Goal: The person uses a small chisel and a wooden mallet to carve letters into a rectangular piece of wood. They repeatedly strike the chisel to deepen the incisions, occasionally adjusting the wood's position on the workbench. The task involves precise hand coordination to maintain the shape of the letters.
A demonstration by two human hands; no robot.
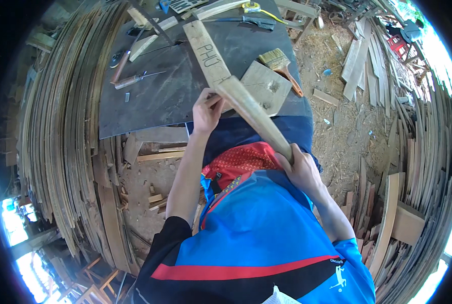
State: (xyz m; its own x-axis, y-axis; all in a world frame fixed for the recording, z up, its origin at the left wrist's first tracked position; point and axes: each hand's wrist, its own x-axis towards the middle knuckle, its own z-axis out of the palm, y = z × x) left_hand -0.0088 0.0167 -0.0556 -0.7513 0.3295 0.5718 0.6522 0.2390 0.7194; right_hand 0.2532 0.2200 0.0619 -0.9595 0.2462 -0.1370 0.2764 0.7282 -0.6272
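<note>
A long wooden piece slants from the far middle of the workbench down to my body. Its far part is flat with dark hand lettering, and a step in the wood divides it from the thicker near part. Wrapped round its near end is my right hand, closed. My left hand is closed at the wood's left edge beside the step; its fingertips are partly hidden there. Under the wooden piece lies a pale, angular board with a dark knot. A wide paintbrush rests against that board's far corner.
The dark workbench top carries a screwdriver-like tool, a saw blade, a yellow tape measure and wood strips. Tall stacks of planks stand to the left, more planks to the right. Shavings cover the floor.
</note>
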